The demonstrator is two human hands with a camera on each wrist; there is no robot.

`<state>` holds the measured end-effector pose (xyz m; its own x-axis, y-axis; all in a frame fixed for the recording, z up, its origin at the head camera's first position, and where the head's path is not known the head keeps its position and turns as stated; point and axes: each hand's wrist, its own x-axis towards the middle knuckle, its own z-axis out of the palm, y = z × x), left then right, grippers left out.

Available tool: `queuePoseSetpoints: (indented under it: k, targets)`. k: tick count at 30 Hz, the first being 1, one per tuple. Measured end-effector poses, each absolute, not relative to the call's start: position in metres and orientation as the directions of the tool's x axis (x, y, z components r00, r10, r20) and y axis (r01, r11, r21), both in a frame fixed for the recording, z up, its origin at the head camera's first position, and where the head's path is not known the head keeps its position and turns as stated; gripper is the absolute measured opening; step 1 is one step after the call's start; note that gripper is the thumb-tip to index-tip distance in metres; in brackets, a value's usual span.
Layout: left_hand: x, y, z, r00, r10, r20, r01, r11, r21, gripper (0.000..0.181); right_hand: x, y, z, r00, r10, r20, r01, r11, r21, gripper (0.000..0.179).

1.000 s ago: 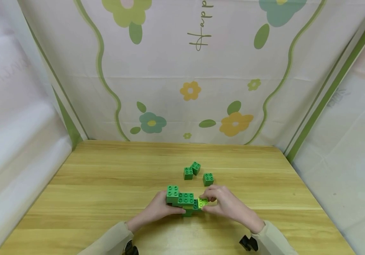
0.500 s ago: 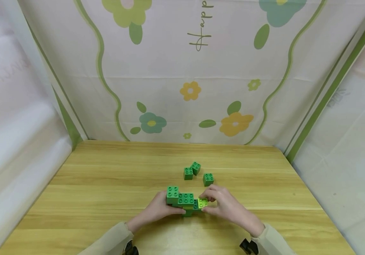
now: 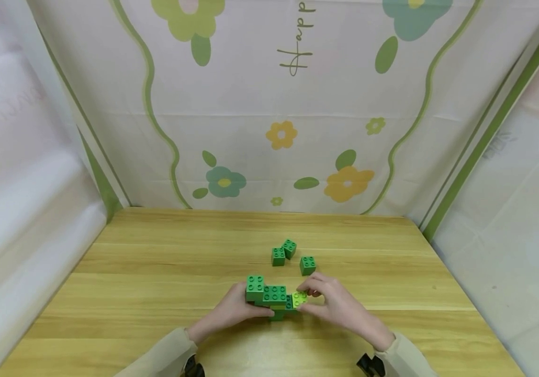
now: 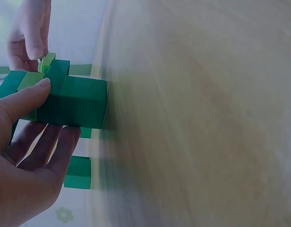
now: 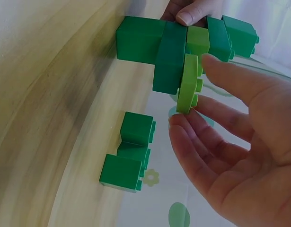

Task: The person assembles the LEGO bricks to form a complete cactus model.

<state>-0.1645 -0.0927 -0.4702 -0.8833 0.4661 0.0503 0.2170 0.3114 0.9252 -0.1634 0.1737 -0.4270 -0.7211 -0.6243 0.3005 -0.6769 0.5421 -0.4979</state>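
My left hand (image 3: 239,305) holds a built-up figure of green toy building bricks (image 3: 274,294), its thumb on the near side and fingers on the far side. Within the stack shows one lime-green layer (image 5: 198,40). A thin lime-green brick (image 3: 299,299) sits on the right end of a dark green brick (image 5: 171,59), studs up. My right hand (image 3: 335,302) has its thumb and a finger at opposite edges of that thin brick, curled around it. Its other fingers (image 5: 183,137) are bent beside it. A green block (image 4: 83,101) forms the lower part of the figure.
Three loose green bricks lie behind the hands: one left (image 3: 278,256), one touching it (image 3: 289,248), and one nearer the right hand (image 3: 307,265). The wooden table (image 3: 156,262) ends at a white flowered cloth (image 3: 250,104).
My right hand has shifted very slightly right, its fingertips drawing a little away over the thin lime-green brick. The left hand and the brick figure stay in place.
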Motion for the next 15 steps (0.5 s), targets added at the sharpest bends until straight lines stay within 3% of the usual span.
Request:
queuePoseSetpoints:
  k: [8,15]
  targets:
    - [-0.165,-0.093,-0.47,-0.883,0.468,0.047,0.215,0.314,0.925,0.043,-0.177,0.178,-0.431,-0.714,-0.579,0.394,-0.696,0.528,-0.487,0.017]
    - [-0.163,-0.092,-0.47,-0.879,0.475,0.045,0.207,0.295,0.933,0.041,-0.195,0.186,-0.442,-0.739,-0.52,0.428,-0.673,0.561,-0.482,0.018]
